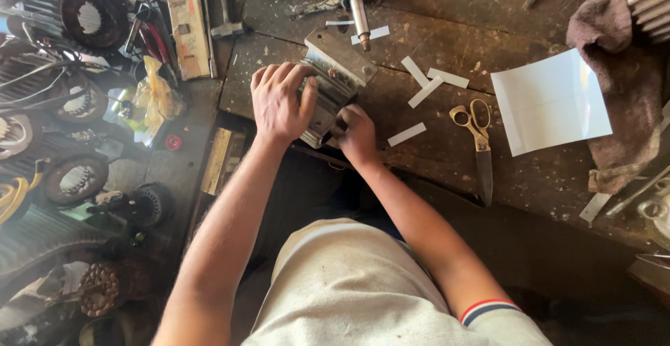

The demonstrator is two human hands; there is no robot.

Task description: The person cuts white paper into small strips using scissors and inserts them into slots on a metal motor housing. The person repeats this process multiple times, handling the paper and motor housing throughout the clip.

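two hands on a grey ribbed metal motor housing (333,84), left hand (279,101) gripping it, right hand (357,133) pinching its edge

I see a worn wooden workbench (433,46) carrying a metal motor casing (333,84), scattered white paper strips (426,91), scissors (478,140), a white sheet (551,101) and a brown rag (618,60).

My left hand (279,101) lies flat with the palm down, fingers spread and bent a little at the tips. My right hand (359,133) is curled up tight, close beside it. Both my arms are bare and reach forward.
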